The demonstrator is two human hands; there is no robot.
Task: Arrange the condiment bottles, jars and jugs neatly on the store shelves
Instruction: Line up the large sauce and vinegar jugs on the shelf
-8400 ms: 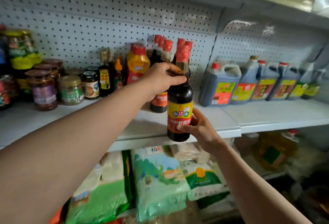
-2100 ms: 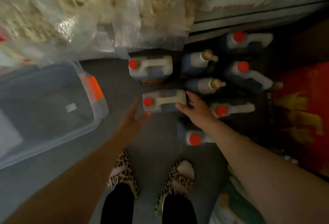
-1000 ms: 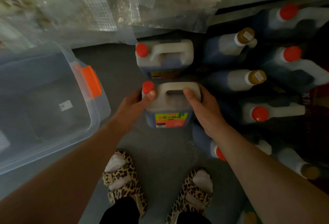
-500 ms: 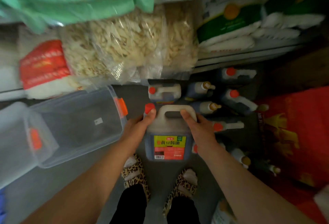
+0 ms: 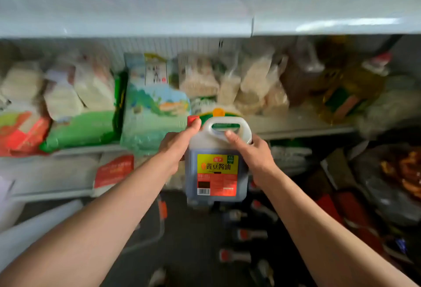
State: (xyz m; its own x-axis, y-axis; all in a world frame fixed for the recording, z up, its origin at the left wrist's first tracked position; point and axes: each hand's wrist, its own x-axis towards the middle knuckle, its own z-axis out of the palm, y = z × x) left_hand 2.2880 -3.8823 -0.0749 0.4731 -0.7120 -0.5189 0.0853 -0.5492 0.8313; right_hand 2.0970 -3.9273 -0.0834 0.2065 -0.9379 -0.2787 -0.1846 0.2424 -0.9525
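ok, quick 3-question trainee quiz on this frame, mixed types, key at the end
1. True or false: both hands hold the soy sauce jug.
2. Which hand is by the red cap? A) left B) right
3. Fill in: more jugs of this kind already stand on the ___ shelf.

Key: 1 true: left hand and right hand grip it. 2 A. 3 top.

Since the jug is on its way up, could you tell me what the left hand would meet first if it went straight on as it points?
Probably the pale green bag on the middle shelf: the left hand, gripping the jug by its red cap, points up and away towards it. Depth is unclear.
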